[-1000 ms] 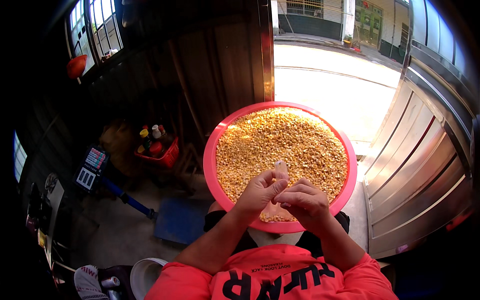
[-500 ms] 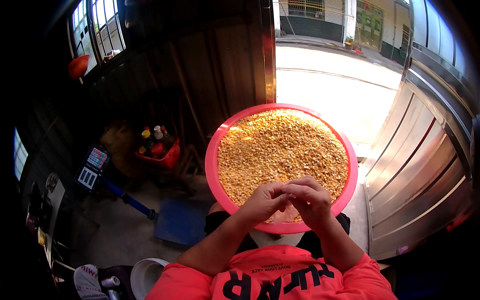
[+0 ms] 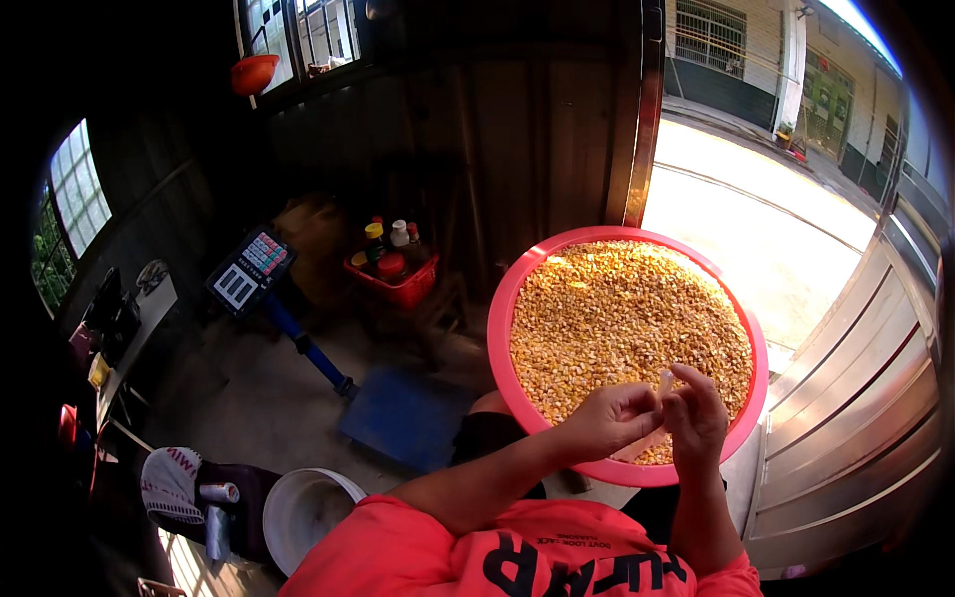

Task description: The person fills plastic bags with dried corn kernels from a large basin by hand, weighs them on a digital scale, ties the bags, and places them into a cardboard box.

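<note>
A wide pink-red basin point(image 3: 505, 343), broad and round, is filled with yellow corn kernels point(image 3: 627, 318). Over its near side, my left hand point(image 3: 609, 418) and my right hand point(image 3: 696, 413) are close together, fingers pinched. Between them is a thin, translucent, pale piece of what looks like plastic film point(image 3: 642, 445). One narrow whitish end rises between the fingertips, and a broader part hangs below over the corn. Its exact kind cannot be made out.
A blue platform scale point(image 3: 408, 416) with a keypad display point(image 3: 254, 269) stands to the left. Behind it is a red basket point(image 3: 410, 289) of bottles and jars. A white bucket point(image 3: 308, 512) is at lower left. A metal door point(image 3: 846, 398) stands at right, beside the sunlit doorway.
The view has swung left, so the basin and hands sit further right. My hands, pressed together before, are slightly apart at the fingertips, with the pale film's end showing between them.
</note>
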`<state>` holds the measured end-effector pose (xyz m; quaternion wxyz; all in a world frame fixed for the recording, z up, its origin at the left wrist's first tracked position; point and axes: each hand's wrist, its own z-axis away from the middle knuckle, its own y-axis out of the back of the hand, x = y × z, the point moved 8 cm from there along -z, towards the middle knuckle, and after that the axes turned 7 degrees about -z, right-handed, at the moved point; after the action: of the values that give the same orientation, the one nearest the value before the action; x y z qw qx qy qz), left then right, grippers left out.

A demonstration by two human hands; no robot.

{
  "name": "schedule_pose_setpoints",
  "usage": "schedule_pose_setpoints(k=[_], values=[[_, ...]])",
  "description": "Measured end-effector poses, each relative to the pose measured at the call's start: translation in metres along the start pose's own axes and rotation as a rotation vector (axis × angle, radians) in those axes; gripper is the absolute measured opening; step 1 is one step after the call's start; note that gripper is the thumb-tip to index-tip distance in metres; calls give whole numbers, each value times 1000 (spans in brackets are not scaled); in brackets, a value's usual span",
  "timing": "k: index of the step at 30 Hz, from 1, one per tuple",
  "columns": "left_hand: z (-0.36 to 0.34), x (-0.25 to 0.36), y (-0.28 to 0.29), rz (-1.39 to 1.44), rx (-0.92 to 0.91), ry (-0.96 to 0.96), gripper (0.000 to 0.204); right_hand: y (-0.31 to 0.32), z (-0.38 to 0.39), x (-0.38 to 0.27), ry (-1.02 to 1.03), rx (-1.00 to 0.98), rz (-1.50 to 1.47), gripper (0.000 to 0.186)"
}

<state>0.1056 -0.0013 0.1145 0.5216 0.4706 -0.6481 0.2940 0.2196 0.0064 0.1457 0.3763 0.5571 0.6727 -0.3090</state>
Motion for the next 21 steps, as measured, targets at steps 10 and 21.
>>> schedule_pose_setpoints(k=[10, 21], values=[[2, 7, 20, 2, 202, -134, 3, -23, -1, -22, 63, -254, 333, 15], [16, 41, 26, -840, 412, -342, 9, -38, -5, -28, 193, -339, 599, 7]])
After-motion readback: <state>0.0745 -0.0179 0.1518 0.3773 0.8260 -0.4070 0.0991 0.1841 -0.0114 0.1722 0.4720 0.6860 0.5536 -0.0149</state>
